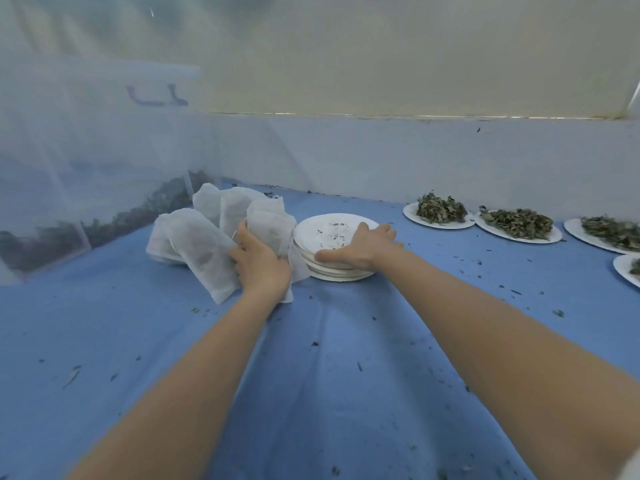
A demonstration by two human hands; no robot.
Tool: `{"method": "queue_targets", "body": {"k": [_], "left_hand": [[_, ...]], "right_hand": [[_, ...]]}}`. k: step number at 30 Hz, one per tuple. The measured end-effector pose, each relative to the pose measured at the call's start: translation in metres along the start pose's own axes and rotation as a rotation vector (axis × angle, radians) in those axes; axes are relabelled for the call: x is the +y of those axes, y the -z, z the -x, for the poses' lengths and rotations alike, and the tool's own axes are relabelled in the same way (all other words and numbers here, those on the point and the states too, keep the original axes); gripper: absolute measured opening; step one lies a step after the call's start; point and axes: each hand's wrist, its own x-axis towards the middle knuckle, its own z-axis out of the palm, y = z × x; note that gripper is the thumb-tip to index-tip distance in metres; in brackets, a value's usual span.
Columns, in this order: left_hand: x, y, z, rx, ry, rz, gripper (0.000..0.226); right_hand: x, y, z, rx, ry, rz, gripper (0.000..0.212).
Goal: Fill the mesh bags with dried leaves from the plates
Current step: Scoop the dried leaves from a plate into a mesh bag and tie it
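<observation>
Head view, the only one.

Left hand (pixel 260 263): fingers curled round a bunch of white mesh bags (pixel 207 233), gripping them near their lower ends. The bags fan up and to the left of the grip, long axes running roughly from the hand away toward the far left. Dark shapes show faintly through the mesh; whether these bags hold leaves already, cannot tell.

Right hand (pixel 360 245): fingers straight, palm down, resting flat on the near rim of a stack of plates (pixel 332 230). It holds nothing. The top plate carries only crumbs. The stack sits just right of the left grip, touching or nearly touching the bags.

Key relation: the remaining leaves lie well to the right of both hands. Three plates with leaf heaps stand in a row at the far right: first (pixel 440 209), second (pixel 517 221), third (pixel 613 232), the last cut by the frame edge. A fourth plate (pixel 628 268) is mostly out of frame. The right hand is the nearer one to them; the left, with the bags, is farthest. Judgement: the next fill needs either a full plate brought leftward or the bags carried right.

Hard to make out: the bag mouths and any drawstrings, hidden in the bunch. Netting (pixel 86 161) at left blurs the dark leaf matter behind it. The blue sheet (pixel 311 375) bears scattered fragments.
</observation>
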Motion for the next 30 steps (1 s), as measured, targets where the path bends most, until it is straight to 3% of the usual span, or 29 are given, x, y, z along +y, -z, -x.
{"method": "queue_targets", "body": {"k": [5,11,20,30], "left_hand": [[0.007,0.003,0.002,0.061,-0.006,-0.171,0.088],[0.035,0.018,0.051,0.138,-0.202,-0.303,0.084],[0.119,-0.03,0.14,-0.256,-0.352,-0.285,0.047],[0.217,-0.181,0.23,-0.657,-0.39,-0.203,0.058]], "right_hand": [[0.006,0.003,0.017,0.0,0.056,-0.021,0.13],[0.022,0.027,0.068,0.072,0.147,-0.062,0.117],[0.114,0.087,0.138,0.137,0.079,-0.075,0.107],[0.317,0.142,0.151,0.157,-0.238,-0.119,0.108]]}}
